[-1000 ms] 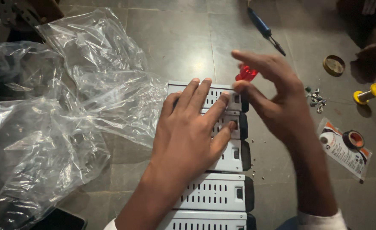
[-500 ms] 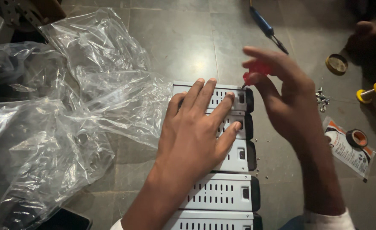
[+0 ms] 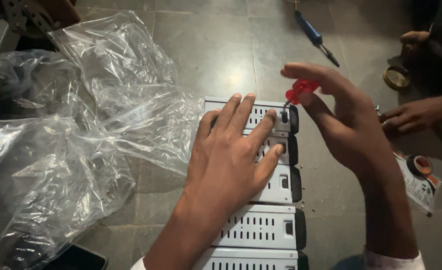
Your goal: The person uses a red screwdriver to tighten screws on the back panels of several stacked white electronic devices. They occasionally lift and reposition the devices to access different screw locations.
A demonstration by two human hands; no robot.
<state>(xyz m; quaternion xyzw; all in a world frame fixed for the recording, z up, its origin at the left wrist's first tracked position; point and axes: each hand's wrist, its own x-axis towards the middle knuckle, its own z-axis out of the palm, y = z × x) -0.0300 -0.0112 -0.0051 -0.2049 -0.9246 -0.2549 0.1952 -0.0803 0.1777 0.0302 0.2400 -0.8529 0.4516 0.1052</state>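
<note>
Several white vented metal boxes (image 3: 261,227) with black end caps lie in a row on the grey tiled floor. My left hand (image 3: 231,155) rests flat on the far boxes, fingers spread across their tops. My right hand (image 3: 346,120) holds a small red-handled screwdriver (image 3: 300,90) between thumb and fingers. Its tip points down at a small opening near the black end of the farthest box (image 3: 218,106).
Crumpled clear plastic bags (image 3: 76,125) cover the floor to the left. A blue-handled screwdriver (image 3: 313,35) lies at the top. At the right, another person's hands (image 3: 411,112), a round tin (image 3: 396,77), and a tape roll (image 3: 421,165) on a printed card.
The view has drawn closer. My right hand has brought the red screwdriver down from above the boxes so its tip meets the farthest box. My left hand stays pressed on the boxes.
</note>
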